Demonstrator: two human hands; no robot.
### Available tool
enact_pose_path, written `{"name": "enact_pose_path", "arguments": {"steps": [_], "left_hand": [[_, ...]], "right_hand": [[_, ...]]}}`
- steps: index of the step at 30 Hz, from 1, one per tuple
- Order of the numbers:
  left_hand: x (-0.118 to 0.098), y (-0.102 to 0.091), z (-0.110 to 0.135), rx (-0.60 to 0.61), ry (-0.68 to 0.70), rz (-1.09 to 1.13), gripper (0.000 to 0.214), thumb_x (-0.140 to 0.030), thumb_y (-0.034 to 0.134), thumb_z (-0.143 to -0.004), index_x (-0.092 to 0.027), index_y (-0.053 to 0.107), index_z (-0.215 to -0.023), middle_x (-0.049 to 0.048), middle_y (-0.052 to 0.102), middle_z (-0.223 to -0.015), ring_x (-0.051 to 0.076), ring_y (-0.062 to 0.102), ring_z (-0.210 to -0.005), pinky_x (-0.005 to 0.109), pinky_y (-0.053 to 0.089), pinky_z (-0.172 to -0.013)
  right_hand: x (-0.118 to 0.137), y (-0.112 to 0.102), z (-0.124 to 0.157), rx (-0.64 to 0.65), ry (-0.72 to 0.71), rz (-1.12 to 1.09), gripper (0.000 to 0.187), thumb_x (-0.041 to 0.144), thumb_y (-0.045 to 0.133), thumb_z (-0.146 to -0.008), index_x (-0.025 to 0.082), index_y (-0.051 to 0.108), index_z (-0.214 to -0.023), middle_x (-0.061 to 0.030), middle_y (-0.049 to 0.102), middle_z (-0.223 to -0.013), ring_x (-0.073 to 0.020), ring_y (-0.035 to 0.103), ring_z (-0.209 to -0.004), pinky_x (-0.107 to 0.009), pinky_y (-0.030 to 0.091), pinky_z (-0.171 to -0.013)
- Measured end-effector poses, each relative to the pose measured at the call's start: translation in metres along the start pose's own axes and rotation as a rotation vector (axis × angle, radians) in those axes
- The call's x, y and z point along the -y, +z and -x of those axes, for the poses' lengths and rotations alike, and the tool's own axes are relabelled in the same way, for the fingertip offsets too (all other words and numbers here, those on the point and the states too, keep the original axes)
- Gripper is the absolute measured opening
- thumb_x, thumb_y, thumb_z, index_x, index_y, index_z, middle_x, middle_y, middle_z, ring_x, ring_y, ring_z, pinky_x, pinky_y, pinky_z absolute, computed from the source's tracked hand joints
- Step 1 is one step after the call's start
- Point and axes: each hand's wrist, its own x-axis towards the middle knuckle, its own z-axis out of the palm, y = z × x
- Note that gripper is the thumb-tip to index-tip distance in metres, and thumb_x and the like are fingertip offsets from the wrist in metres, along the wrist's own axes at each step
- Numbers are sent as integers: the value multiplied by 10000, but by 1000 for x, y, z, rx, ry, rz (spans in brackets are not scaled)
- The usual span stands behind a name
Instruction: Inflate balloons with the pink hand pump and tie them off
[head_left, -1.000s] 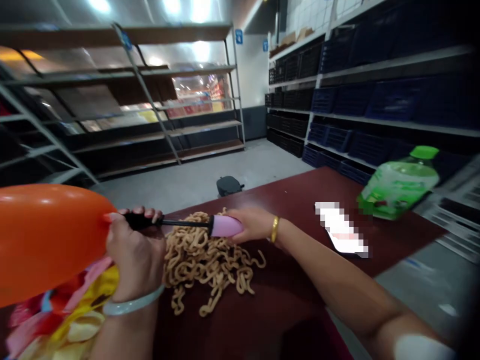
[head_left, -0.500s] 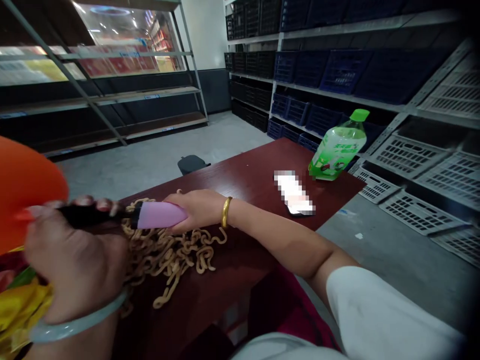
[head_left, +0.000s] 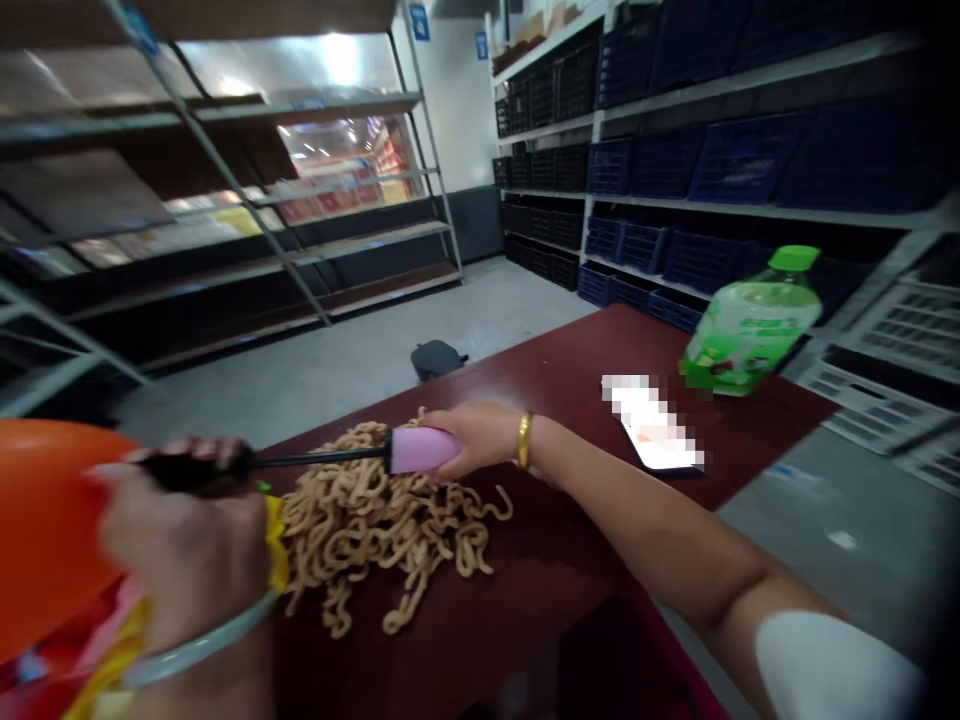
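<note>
My left hand [head_left: 176,530], wearing a pale bangle and somewhat blurred, is wrapped round the black end of a hand balloon pump [head_left: 420,450]. Around the pump's pink end is closed my right hand [head_left: 491,437], with a gold bangle at the wrist. Between them a thin black rod [head_left: 319,458] shows. An inflated orange balloon [head_left: 56,530] is at the left edge, against my left fingers; its neck is hidden. Below the pump lies a heap of curly tan strands [head_left: 382,535]. Yellow and red limp pieces [head_left: 112,660] show beside my left wrist.
A dark red table [head_left: 570,350] bears a phone [head_left: 652,425] and a green-capped bottle [head_left: 754,320] towards the right. A dark bin-like object [head_left: 437,360] is on the floor beyond. Metal shelves [head_left: 375,245] stand at the back left, with blue crates [head_left: 637,245] shelved at right.
My right hand has drawn the pump's pink end away from my left hand, baring the black rod. The view has tilted up and swung left; more of the tan strands shows.
</note>
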Motion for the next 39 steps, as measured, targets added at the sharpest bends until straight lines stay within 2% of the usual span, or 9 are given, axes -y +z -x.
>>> {"name": "enact_pose_path", "arguments": {"steps": [2,8,13,17,20,24,28,33,39], "left_hand": [[2,15,2,-62,41,129,265,-367,413,-955,-180,428,-769,-28,404,-650,86,427,-562,193,391,-513],[49,42,41,48,-56,195,228,-373,608,-857,-192,473,-819,-14,486,-723,116,500,-627,244,429,-581],[53,55,66,42,-108,210,219,-361,629,-847,-202,479,-825,-18,514,-742,114,522,-650,285,466,-684],[37,48,52,33,-67,198,227,-368,630,-846,-201,479,-816,-19,511,-738,115,523,-644,264,446,-640],[20,30,28,30,-8,192,237,-383,621,-847,-198,476,-811,-17,498,-724,120,521,-630,255,419,-595],[0,1,-2,-51,76,201,259,-387,631,-831,-198,456,-799,-28,475,-666,112,495,-570,238,371,-537],[-6,-12,-11,-93,95,210,275,-397,638,-821,-201,447,-803,-34,474,-652,107,491,-556,237,368,-536],[11,-2,-2,-70,47,266,278,-408,644,-823,-205,454,-815,-31,478,-675,102,490,-566,228,369,-537],[43,30,32,-30,-58,304,253,-377,654,-819,-218,457,-823,-20,494,-717,116,520,-606,242,403,-571]], "right_hand": [[2,2,0,7,34,6,686,592,666,-714,248,523,-1290,-75,685,-1074,-247,645,-879,-288,400,-661],[3,12,-2,-34,43,-19,709,602,665,-705,239,521,-1296,-80,691,-1058,-263,653,-861,-294,404,-650],[8,17,-2,-65,61,-17,725,591,665,-707,226,508,-1314,-97,689,-1076,-278,654,-891,-308,420,-686],[13,17,-3,-59,60,-92,693,543,684,-706,252,515,-1312,-81,691,-1080,-271,653,-907,-305,429,-699],[12,13,-2,-23,30,-176,698,540,696,-697,286,514,-1321,-60,682,-1120,-266,645,-946,-307,438,-730],[6,7,0,27,8,-226,652,518,708,-691,299,551,-1285,-39,696,-1066,-249,651,-899,-304,444,-708],[1,7,1,69,9,-293,585,469,712,-694,283,589,-1235,-31,697,-1055,-236,651,-895,-299,454,-729],[-6,11,1,78,45,-279,566,484,716,-690,261,613,-1201,-49,705,-1019,-247,654,-852,-322,468,-742],[0,9,2,57,36,-291,645,477,715,-696,265,564,-1286,-51,702,-1048,-252,650,-853,-319,476,-732]]}}
